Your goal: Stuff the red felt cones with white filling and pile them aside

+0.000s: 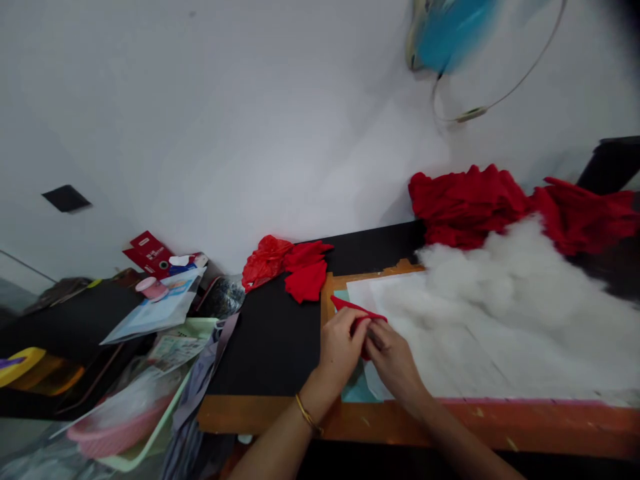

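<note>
Both my hands meet over a small red fabric piece [357, 309] at the left end of the white sheet [373, 373]. My left hand [341, 343] grips it with thumb and fingers pinched together. Beside it, my right hand [393, 360] has its fingers closed on the same cloth, largely covering it. A pointed corner of the cloth sticks out past my left fingers. To the right of my hands, fluffy white stuffing [493, 287] is heaped on the sheet. Whether any stuffing is inside the cloth is hidden.
Red fabric pieces [306, 270] and a red plastic bag [267, 260] lie on the black tabletop [265, 353]. More red fabric [467, 203] is piled along the wall. At left stand a green basket [163, 437], a pink basket [120, 427] and a yellow tape roll [30, 363].
</note>
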A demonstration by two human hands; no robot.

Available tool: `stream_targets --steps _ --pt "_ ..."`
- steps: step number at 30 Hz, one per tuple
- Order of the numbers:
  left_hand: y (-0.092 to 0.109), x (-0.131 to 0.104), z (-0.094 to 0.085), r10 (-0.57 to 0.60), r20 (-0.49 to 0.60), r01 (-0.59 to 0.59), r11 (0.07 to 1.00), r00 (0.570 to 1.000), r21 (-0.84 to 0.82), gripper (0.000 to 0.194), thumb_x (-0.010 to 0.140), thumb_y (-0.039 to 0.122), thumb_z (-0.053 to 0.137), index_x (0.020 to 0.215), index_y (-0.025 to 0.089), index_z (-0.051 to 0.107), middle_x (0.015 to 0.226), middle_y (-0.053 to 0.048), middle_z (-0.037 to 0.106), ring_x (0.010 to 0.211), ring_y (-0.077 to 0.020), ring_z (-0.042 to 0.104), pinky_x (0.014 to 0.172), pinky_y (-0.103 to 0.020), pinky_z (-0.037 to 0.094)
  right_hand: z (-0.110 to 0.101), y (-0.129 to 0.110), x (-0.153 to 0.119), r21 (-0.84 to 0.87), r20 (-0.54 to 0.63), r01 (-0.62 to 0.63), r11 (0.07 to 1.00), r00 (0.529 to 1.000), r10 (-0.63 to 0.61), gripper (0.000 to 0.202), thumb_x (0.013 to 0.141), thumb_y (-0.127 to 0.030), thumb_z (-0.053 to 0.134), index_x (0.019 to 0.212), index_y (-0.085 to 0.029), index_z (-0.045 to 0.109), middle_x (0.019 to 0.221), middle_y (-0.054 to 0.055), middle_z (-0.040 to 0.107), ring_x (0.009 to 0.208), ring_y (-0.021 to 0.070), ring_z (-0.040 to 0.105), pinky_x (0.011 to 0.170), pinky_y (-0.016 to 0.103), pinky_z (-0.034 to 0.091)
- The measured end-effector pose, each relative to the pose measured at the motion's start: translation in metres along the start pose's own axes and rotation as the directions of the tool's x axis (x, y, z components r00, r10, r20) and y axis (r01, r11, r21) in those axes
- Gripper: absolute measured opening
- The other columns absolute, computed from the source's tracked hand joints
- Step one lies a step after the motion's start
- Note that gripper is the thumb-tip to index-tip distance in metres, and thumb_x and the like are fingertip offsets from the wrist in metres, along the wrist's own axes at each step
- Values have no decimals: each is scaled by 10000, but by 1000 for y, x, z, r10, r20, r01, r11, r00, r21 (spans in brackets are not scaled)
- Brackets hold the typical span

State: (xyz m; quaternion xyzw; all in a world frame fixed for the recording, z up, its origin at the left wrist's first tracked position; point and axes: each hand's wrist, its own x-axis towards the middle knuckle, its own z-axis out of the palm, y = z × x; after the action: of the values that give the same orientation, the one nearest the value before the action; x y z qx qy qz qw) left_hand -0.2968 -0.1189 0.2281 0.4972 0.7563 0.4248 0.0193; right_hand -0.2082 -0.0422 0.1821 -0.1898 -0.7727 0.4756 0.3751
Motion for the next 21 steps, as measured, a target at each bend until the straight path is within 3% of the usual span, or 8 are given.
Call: stream_targets --steps 6,9,11,12,13,15,17,21 --pt "17 -28 8 137 124 -140 990 983 16 181 902 195 503 933 184 681 852 -73 672 845 -214 601 788 -342 470 -1 6 -13 20 -8 -79 997 997 79 224 666 -219 437 483 -203 566 480 43 627 463 180 564 429 242 432" --pt "12 -39 9 14 -164 -44 983 986 -178 295 860 230 592 1154 220 617 1100 -99 647 1063 -231 578 951 -369 440 -9 -5 -14 96 -48 -115 989 992 120 227 725 -258 476 657 -180 678 650 61 713 597 210 650 545 268 522" --pt "9 -38 8 -332 -430 94 869 840 -486 531 805 288 678 1300 236 495 1317 -122 539 1229 -244 503 1017 -361 416 -10 -16 -15 181 -64 -119 976 989 132 221 746 -271 536 820 -174 720 821 75 747 737 232 686 690 299 556" --pt "10 -35 8 -517 -431 130 738 739 -662 613 783 321 706 1334 238 450 1363 -131 505 1257 -249 491 1012 -355 430 -8 -21 -15 212 -65 -98 972 991 114 219 749 -267 560 861 -178 726 870 76 750 783 239 690 744 310 554" --pt "12 -31 8 -655 -343 149 575 673 -805 652 769 350 722 1342 236 433 1361 -137 513 1242 -253 515 982 -348 460 -5 -26 -15 225 -54 -61 973 996 75 214 756 -258 569 875 -184 731 891 74 750 802 241 691 769 315 551" --pt "20 -24 8 -743 -97 198 299 662 -934 666 749 381 743 1327 224 454 1252 -136 605 1112 -254 617 878 -331 526 6 -30 -13 202 -19 10 979 1000 -6 211 789 -246 548 862 -189 738 873 71 751 782 231 691 750 299 551" --pt "28 -19 11 -746 -10 237 223 665 -945 644 727 349 770 1298 219 502 1129 -109 674 954 -231 685 784 -298 558 17 -27 -10 129 4 17 992 1000 -18 245 833 -245 501 843 -182 738 804 70 744 703 206 680 662 259 546" --pt "25 -17 22 -808 18 246 159 589 -956 532 727 262 770 1220 216 576 1050 -72 706 865 -198 707 729 -253 569 31 -5 -11 -26 -69 -11 1000 998 9 264 858 -185 465 906 -162 724 792 83 723 688 184 661 638 232 529"
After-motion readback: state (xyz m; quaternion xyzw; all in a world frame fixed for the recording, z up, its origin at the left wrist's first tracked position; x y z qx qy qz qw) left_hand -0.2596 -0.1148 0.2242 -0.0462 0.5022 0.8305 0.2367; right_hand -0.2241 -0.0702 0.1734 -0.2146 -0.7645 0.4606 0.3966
